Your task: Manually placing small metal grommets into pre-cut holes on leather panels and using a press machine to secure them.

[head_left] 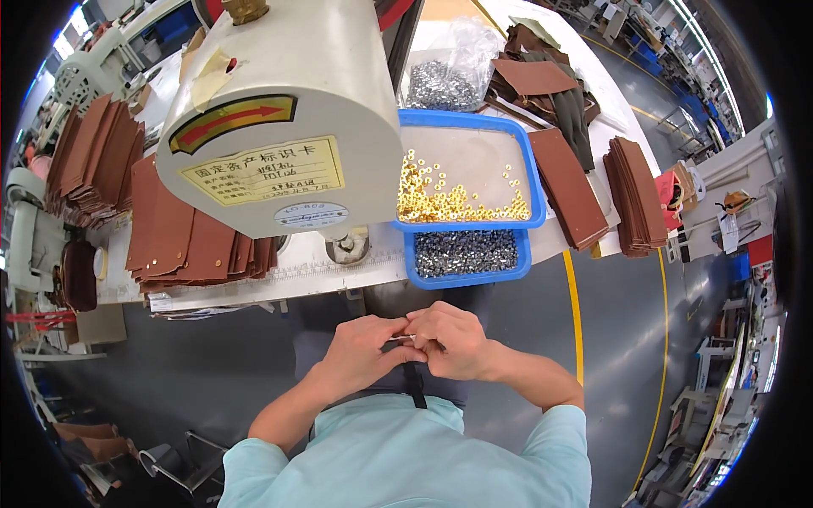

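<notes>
In front of my waist, just off the table's near edge, my left hand (370, 345) and my right hand (453, 340) meet with fingertips pressed together. Between them shows a thin pale sliver (404, 338) of something small; the fingers hide most of it, so its kind cannot be made out. Beyond the hands stands a blue-rimmed tray (537, 182) with gold-coloured eyelets (461, 206) gathered toward its near side. Below and nearer is a smaller blue tray (474, 281) full of silvery metal fasteners (466, 254). Neither hand touches the trays.
A large pale machine head (279, 102) with a red arrow rises over the table (373, 269). Brown leather-like panels are stacked at left (182, 233), with more panels (569, 188) at right. A plastic bag (445, 83) of metal pieces lies behind the trays.
</notes>
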{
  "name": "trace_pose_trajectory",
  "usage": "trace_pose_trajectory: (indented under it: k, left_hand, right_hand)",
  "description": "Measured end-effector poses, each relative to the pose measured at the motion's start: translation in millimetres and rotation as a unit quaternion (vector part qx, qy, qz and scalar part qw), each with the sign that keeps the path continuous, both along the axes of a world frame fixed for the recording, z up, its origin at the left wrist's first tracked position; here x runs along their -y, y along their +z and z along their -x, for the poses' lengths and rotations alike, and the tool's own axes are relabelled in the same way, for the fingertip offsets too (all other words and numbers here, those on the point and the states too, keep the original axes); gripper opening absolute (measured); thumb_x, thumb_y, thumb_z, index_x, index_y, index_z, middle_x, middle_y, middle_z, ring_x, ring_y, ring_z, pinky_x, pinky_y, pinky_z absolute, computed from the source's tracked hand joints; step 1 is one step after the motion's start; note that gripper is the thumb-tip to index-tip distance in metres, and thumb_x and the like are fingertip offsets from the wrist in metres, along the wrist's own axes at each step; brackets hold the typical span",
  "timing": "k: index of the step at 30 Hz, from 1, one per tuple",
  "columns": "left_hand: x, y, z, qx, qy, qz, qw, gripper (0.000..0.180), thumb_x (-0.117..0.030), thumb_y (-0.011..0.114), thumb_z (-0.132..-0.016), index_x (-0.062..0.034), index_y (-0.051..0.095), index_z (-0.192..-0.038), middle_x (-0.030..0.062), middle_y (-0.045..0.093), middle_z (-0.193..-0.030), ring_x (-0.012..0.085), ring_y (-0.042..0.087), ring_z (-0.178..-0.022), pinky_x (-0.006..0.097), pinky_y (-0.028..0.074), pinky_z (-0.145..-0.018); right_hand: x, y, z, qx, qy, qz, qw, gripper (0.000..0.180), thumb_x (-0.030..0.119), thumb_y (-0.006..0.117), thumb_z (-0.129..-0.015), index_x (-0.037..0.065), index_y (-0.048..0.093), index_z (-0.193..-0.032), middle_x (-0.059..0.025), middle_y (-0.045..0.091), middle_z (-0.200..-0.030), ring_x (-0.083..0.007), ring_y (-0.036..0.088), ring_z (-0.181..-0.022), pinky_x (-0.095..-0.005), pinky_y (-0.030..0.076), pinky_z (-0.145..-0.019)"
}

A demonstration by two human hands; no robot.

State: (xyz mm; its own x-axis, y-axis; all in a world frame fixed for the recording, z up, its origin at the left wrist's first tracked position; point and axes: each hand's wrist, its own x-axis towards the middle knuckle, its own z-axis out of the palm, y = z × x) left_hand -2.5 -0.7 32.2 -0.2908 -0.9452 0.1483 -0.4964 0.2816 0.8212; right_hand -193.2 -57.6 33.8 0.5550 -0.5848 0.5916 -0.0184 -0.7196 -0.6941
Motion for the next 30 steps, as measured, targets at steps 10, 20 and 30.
trace_pose_trajectory:
  k: [10,20,30]
  left_hand:
    - [0.0,5.4,-3.4,-0.082,0.085,-0.041,0.992,0.043,-0.018,0.077,-0.089,-0.0036,0.066,-0.128,0.0104,0.076,-0.098,0.027,0.074,-0.084,0.034,0.058,-0.076]
    - [-6.2,-4.6,-7.6,-0.164,0.15,-0.026,0.975,0.013,-0.005,0.068,-0.096,-0.0002,0.068,-0.109,0.0119,0.075,-0.098,0.0237,0.074,-0.084,0.031,0.057,-0.075]
    - [-6.4,-11.3,-13.2,-0.256,0.213,-0.086,0.939,0.017,-0.012,0.067,-0.101,0.0041,0.065,-0.101,0.0049,0.071,-0.09,0.006,0.061,-0.081,0.024,0.051,-0.07]
  right_hand:
    - [39.1,39.0,12.3,-0.127,-0.006,-0.117,0.985,0.033,0.019,0.079,-0.088,0.009,0.07,-0.118,-0.0117,0.073,-0.094,-0.0254,0.073,-0.083,-0.0353,0.057,-0.072]
    - [199.3,12.0,58.3,-0.321,-0.213,-0.158,0.909,0.019,0.007,0.078,-0.074,-0.001,0.079,-0.091,-0.0172,0.075,-0.078,-0.0253,0.074,-0.07,-0.0358,0.059,-0.07]
    - [196.5,2.3,46.7,-0.307,-0.319,0.051,0.895,0.012,0.007,0.07,-0.076,-0.001,0.074,-0.083,-0.0199,0.073,-0.077,-0.0322,0.072,-0.069,-0.038,0.059,-0.071]
